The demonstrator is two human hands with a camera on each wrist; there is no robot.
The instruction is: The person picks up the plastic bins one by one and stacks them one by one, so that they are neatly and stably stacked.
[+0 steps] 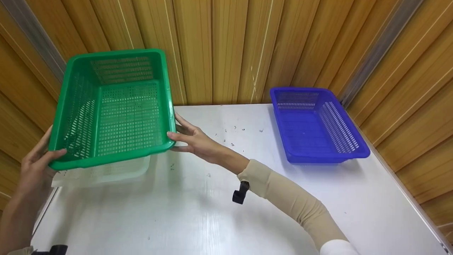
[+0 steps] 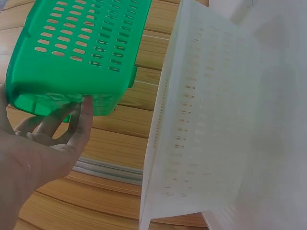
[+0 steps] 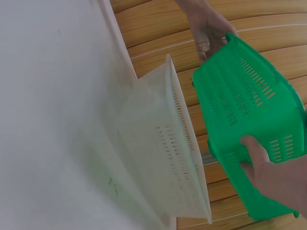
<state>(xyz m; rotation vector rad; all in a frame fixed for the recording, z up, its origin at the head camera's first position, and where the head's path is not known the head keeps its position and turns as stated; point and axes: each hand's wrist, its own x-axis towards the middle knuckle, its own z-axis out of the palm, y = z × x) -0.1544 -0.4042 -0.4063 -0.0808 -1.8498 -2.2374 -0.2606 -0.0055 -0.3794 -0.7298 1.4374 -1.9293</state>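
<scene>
A green plastic basket [image 1: 113, 158] with slotted walls is held up in the air, its open top tilted toward the head camera. The left hand [image 1: 37, 166] grips its near left corner, thumb over the rim and fingers against the outer wall. At the near right corner, the right hand [image 1: 194, 140] holds it the same way, thumb on the rim and fingers on the outer side. Below it, a white basket [image 2: 211, 120] stands on the table with a gap under the green one. From the head, the green basket hides most of the white one.
A blue-purple basket [image 1: 329, 156] sits at the table's back right. The white table [image 1: 219, 219] carries small dark marks [image 1: 232, 144] near its middle. Wood-patterned panels [image 1: 230, 53] rise behind the table and on both sides.
</scene>
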